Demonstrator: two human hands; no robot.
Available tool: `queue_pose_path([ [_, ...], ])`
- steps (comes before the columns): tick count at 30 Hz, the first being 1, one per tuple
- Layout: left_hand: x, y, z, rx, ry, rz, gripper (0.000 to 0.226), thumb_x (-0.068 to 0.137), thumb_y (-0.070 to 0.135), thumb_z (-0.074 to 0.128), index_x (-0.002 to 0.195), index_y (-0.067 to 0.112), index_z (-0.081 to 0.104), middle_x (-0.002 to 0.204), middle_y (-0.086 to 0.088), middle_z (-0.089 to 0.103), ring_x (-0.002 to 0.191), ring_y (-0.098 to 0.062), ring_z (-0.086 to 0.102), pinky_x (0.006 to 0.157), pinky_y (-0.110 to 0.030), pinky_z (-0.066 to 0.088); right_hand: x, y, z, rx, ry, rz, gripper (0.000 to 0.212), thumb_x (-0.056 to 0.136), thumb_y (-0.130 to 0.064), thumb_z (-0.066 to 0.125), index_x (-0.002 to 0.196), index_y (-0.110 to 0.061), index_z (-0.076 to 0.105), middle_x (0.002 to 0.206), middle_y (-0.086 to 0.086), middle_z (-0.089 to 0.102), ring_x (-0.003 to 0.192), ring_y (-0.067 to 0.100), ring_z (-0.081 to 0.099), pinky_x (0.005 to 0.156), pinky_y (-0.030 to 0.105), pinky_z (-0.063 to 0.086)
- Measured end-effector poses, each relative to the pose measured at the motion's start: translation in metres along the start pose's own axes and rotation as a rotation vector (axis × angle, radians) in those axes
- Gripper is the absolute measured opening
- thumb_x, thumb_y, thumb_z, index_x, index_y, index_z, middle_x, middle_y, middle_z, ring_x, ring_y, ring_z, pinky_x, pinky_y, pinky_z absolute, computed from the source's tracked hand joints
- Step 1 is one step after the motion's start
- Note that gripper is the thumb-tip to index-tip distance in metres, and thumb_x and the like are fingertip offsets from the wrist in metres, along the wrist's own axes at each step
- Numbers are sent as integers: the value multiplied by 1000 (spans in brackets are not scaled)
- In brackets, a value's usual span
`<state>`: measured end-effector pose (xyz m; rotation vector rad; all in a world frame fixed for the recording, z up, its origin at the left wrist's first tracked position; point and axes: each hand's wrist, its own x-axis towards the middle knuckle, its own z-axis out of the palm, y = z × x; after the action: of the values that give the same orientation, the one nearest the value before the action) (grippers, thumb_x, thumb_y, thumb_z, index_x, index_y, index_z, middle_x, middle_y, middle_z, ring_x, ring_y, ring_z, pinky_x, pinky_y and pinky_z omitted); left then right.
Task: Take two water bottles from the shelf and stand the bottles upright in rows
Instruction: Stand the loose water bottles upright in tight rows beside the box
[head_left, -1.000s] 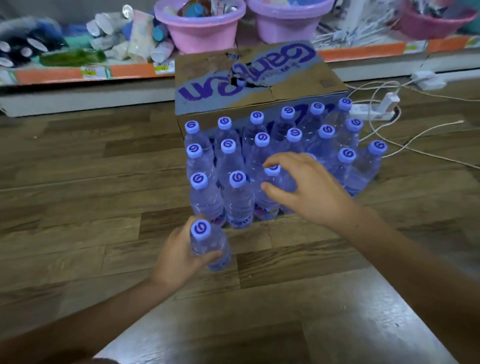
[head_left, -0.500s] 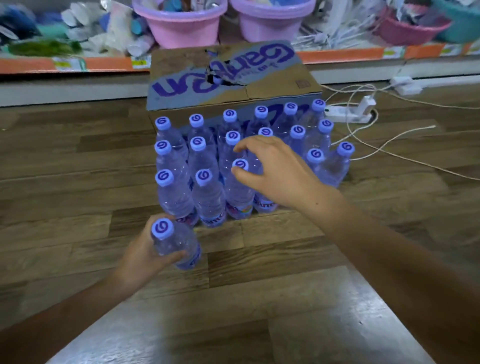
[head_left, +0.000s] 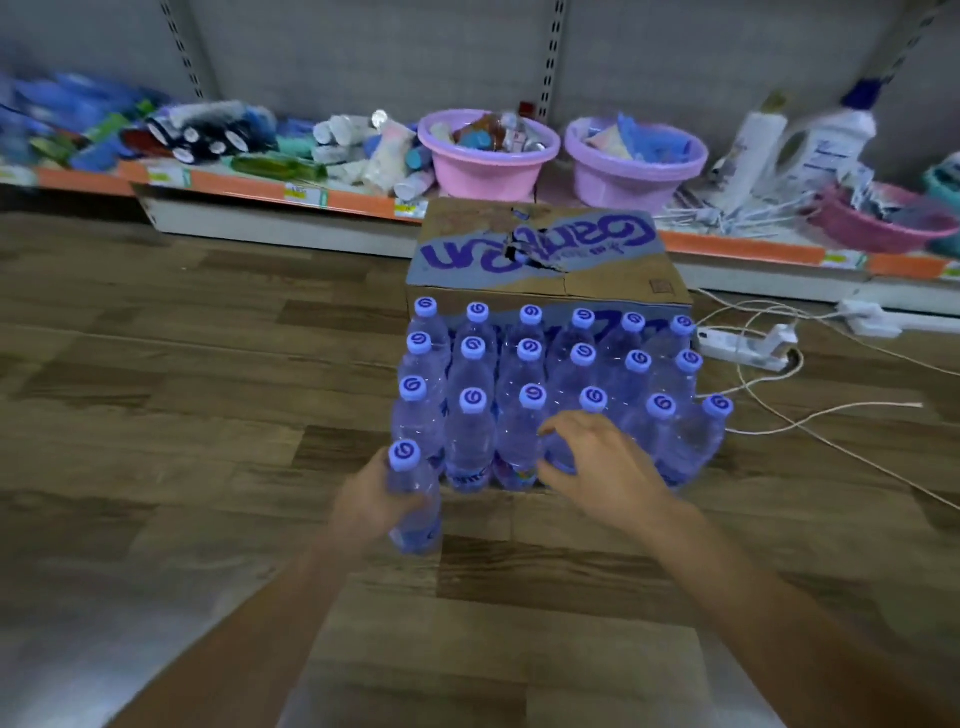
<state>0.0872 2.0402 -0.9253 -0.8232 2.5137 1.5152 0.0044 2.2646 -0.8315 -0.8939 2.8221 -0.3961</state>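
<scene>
My left hand (head_left: 371, 501) has its fingers curled around the body of a water bottle (head_left: 413, 499), the thumb pressing on its near side. This bottle stands upright on the wooden floor (head_left: 156, 415), at the front left corner of the block of bottles (head_left: 550, 384), just in front of the first bottle of the third row, and it begins a new row there.

The fingers of my right hand (head_left: 602, 470) are loosely bent and a little spread. They are at the front of the block, near the fourth bottle of the nearest full row. I cannot tell whether the fingertips really touch this bottle or only float close to it; they do not close around anything that I see.

The block has three full rows of six bottles, all upright, with purple caps that carry a spiral mark. The bottle at the right end of the nearest row leans a little outward.

Behind the block, touching the far row, is a cardboard box (head_left: 545, 254) with large purple letters on top. Right of it a white power strip (head_left: 748, 345) lies on the floor with thin cables. Further back is the low shelf (head_left: 260, 189) with an orange edge, and on it a pink basin (head_left: 488, 156) and a purple basin (head_left: 634, 161), both filled with small goods.
</scene>
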Motion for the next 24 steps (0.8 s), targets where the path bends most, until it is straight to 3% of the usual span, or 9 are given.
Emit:
queue_pose_path([
  [3, 5, -7, 7, -54, 84, 16, 57, 59, 24, 84, 109, 27, 58, 110, -1, 65, 103, -20, 60, 82, -28, 44, -3, 3, 25, -2, 38, 27, 41, 88, -32, 55, 125, -18, 51, 134, 1, 52, 124, 23, 45, 96, 37, 41],
  [6, 1, -6, 11, -90, 187, -15, 60, 66, 18, 79, 120, 18, 53, 120, -7, 62, 109, -27, 58, 89, -35, 48, -3, -5, 34, -4, 44, 29, 42, 88, -32, 56, 126, -17, 50, 135, 4, 50, 125, 24, 44, 94, 37, 41],
  [10, 1, 6, 10, -65, 195, 3, 58, 74, 14, 73, 121, 10, 40, 123, -10, 56, 99, -26, 53, 79, -33, 42, -4, -16, 34, 37, 42, 35, 42, 89, -34, 54, 127, -16, 49, 136, 4, 49, 122, 24, 46, 87, 36, 42],
  [15, -1, 1, 19, 10, 202, 85, 54, 75, 13, 71, 118, 13, 39, 122, -11, 57, 108, -31, 56, 91, -44, 48, -14, -17, 54, 150, 58, 106, 38, 88, -30, 55, 122, -16, 52, 129, 4, 53, 120, 23, 48, 87, 34, 42],
  [20, -5, -2, 23, -100, 269, 101, 59, 74, 11, 74, 122, 7, 39, 124, -15, 56, 109, -33, 56, 82, -36, 43, -33, -8, 63, 156, 16, 123, 41, 87, -27, 56, 126, -16, 50, 133, 4, 52, 125, 22, 44, 100, 35, 40],
  [24, -9, -7, 21, -155, 187, 76, 69, 76, 11, 73, 132, 12, 34, 133, -11, 52, 116, -31, 53, 84, -34, 42, -44, 2, 45, 113, 121, 85, 38, 88, -25, 54, 125, -15, 51, 130, 2, 53, 122, 22, 44, 98, 33, 39],
])
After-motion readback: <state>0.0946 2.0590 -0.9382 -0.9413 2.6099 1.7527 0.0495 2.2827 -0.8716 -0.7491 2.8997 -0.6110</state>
